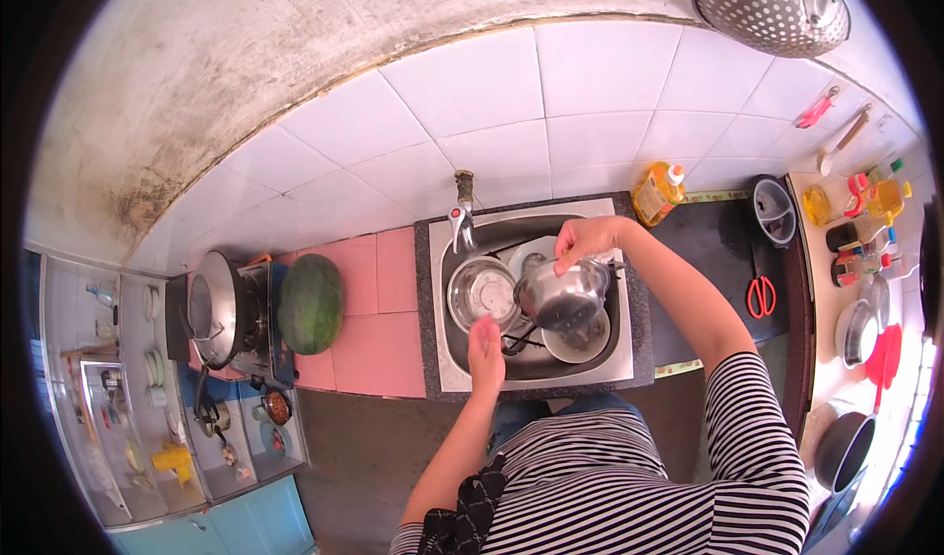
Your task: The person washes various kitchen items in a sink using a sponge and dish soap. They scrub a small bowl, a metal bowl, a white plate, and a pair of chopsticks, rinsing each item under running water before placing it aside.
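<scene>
My right hand (586,239) grips a shiny steel pot (564,289) by its upper rim, tilted above the sink. My left hand (487,356) is over the sink's near edge with its fingers extended, overlapping the near rim of a steel bowl (483,289); whether they touch is unclear. That bowl sits in the left part of the stainless steel sink (461,367). A white bowl (579,345) lies under the pot, partly hidden by it. Behind the pot, another white dish (535,251) shows in part. The faucet (463,219) stands at the sink's back left.
Left of the sink, a watermelon (311,304) lies on pink tiles (376,341), beside a stove with a wok (214,308). To the right are a bottle of yellow liquid (658,194), red-handled scissors (761,297) and a divided container (774,212). A perforated strainer (771,9) hangs overhead.
</scene>
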Available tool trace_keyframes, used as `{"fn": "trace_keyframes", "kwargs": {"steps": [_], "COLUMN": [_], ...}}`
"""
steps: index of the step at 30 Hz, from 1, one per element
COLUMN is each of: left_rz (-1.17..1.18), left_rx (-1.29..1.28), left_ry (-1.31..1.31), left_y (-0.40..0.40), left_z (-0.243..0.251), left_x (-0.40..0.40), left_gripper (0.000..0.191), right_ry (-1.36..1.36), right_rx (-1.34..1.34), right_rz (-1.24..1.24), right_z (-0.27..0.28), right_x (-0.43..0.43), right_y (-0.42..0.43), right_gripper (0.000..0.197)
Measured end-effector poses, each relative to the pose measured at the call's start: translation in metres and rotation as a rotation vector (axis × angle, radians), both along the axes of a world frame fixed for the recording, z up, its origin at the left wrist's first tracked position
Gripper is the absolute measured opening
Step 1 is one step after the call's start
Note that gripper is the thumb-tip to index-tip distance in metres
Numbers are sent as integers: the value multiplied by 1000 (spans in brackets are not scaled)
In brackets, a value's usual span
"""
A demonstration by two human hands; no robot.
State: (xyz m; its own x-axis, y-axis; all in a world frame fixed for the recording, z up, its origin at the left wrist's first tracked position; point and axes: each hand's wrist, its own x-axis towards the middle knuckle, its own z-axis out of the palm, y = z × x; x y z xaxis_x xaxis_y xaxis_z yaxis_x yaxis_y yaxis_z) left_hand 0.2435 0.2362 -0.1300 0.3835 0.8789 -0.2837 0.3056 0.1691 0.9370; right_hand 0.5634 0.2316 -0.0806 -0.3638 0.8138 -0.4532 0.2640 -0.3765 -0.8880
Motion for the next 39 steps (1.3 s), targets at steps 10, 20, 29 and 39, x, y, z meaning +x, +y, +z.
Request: {"fn": "trace_keyframes", "kwargs": {"steps": [10, 20, 29, 39], "left_rz": [-435, 98, 10, 100], "left_rx": [102, -192, 435, 285], "left_ry": [64, -258, -9, -253], "left_y": [14, -10, -40, -38], "left_z": [36, 9, 29, 33], "left_x": [16, 41, 45, 51], "left_gripper": [36, 53, 40, 38], "right_ry": [-54, -284, 106, 1246], "right_rx": [264, 837, 463, -319], "right_rz": [-379, -715, -1137, -1391], "right_z": [3, 34, -29, -104], "right_x": [-40, -158, -129, -156], "right_y": [-31, -87, -52, -73], "right_gripper": [17, 31, 11, 27]}}
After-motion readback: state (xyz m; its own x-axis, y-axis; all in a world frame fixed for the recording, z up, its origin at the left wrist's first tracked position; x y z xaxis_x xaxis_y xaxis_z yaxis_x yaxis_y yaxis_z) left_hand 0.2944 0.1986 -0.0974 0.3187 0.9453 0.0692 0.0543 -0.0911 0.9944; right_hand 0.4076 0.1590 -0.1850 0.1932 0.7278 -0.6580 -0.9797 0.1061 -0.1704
